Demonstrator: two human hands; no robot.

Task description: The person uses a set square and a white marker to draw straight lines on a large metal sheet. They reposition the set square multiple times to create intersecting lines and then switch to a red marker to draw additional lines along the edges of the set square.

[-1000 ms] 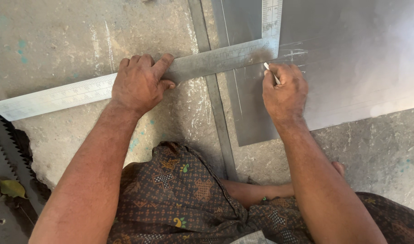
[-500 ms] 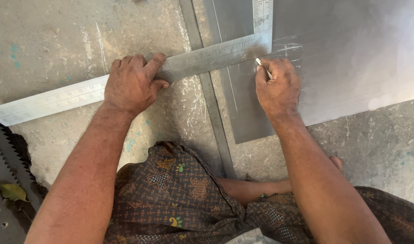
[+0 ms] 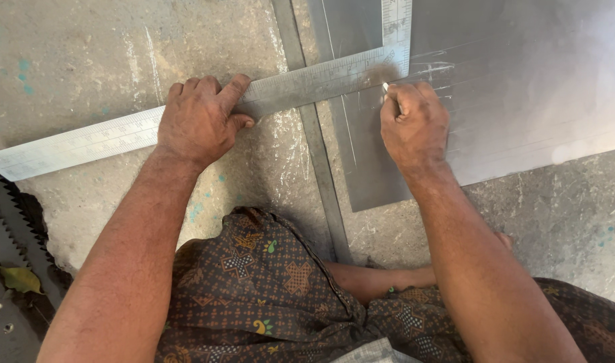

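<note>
The left hand [image 3: 200, 121] presses flat, fingers spread, on the long arm of the steel square [image 3: 106, 138] to prevent shifting on the concrete floor [image 3: 72, 60], while the right hand [image 3: 415, 124], closed around a thin scriber [image 3: 386, 87], marks the metal sheet [image 3: 522, 87] against the square's edge.

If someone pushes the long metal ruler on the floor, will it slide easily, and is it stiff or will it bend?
The ruler looks flat, thin and smooth, so it would probably slide easily; the left hand presses it down, likely for that reason. It lies straight across the metal sheet edge, so it seems fairly stiff, though it may flex slightly if lifted by one end.
</note>
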